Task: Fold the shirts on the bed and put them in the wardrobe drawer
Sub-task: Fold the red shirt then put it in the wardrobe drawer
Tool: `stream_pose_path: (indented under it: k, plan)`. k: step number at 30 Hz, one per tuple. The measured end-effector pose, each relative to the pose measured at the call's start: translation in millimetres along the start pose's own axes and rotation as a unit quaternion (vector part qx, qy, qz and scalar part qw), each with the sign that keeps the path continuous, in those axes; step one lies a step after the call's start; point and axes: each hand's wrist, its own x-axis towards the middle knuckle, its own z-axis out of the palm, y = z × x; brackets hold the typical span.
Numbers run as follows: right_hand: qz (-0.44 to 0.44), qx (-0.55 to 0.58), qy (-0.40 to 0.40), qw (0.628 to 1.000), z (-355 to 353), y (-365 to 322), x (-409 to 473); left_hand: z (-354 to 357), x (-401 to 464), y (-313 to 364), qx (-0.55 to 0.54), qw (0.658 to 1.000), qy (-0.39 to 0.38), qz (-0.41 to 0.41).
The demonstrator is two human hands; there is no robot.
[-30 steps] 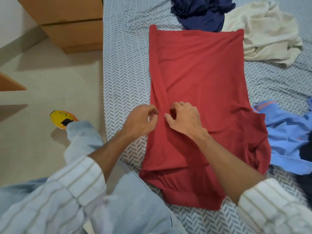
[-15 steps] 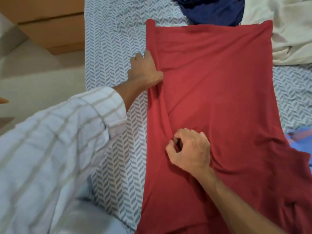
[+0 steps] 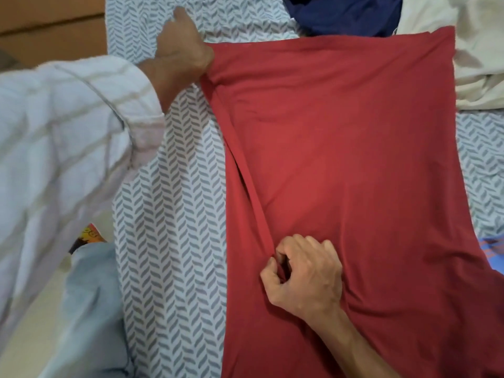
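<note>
Both hands grip the red shirt (image 3: 354,159), left hand (image 3: 182,47) blurred at its corner, right hand (image 3: 305,274) pinching its fold.

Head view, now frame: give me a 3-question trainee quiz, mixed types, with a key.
1. True or false: both hands grip the red shirt.
2. Multiple choice: where does the left hand hold the shirt? A) its far left corner B) its near hem C) its right edge
3. Fill in: the right hand pinches the shirt's folded left ____.

Key: 1 true. 2 A: the left hand holds the far corner, near the navy garment and across from the cream garment. 3 edge: it pinches the long fold that runs over the patterned bedsheet side.
</note>
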Motion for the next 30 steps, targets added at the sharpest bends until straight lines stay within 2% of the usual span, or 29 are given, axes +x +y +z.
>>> stream_pose_path:
  k: [5, 13, 16, 17, 19, 21, 24, 26, 28, 30]
  plan:
    - [0.002, -0.007, -0.004, 1.000, -1.0, -0.7, 0.5, 7.1, -3.5, 0.9, -0.038, 0.996, -0.074, -0.021]
    - [-0.007, 0.003, 0.018, 1.000, 0.6, 0.7, 0.7, 10.6, 17.2, -3.3, -0.199, 0.971, 0.015, -0.131]
    - [-0.013, 0.027, 0.022, 0.999, -0.1, 1.7, 0.0, 6.2, 18.9, 16.7, -0.245, 0.966, 0.046, -0.066]
    - [-0.014, 0.037, 0.023, 0.999, -0.8, 2.3, 0.1, 6.3, 21.0, 28.9, -0.257, 0.964, 0.029, -0.055]
    - [-0.015, 0.057, 0.025, 0.998, -1.7, 2.5, 0.6, 10.4, 23.6, 50.7, -0.272, 0.960, -0.054, -0.050]
    - [-0.016, 0.066, 0.028, 0.997, -2.5, 2.4, 0.8, 16.3, 21.6, 73.5, -0.281, 0.947, -0.153, -0.003]
    - [-0.019, 0.071, 0.034, 0.997, -2.5, 2.9, 1.0, 22.6, 1.3, 109.2, -0.295, 0.924, -0.230, 0.083]
    - [-0.021, 0.068, 0.031, 0.997, -1.4, 3.9, 0.7, 29.4, -18.7, 125.4, -0.277, 0.932, -0.199, 0.122]
    - [-0.020, 0.060, 0.028, 0.998, 0.5, 5.6, 1.1, 49.7, -23.2, 126.7, -0.288, 0.936, -0.165, 0.116]
    - [-0.018, 0.056, 0.025, 0.998, 1.8, 7.6, 1.4, 60.1, -25.9, 122.9, -0.281, 0.935, -0.182, 0.113]
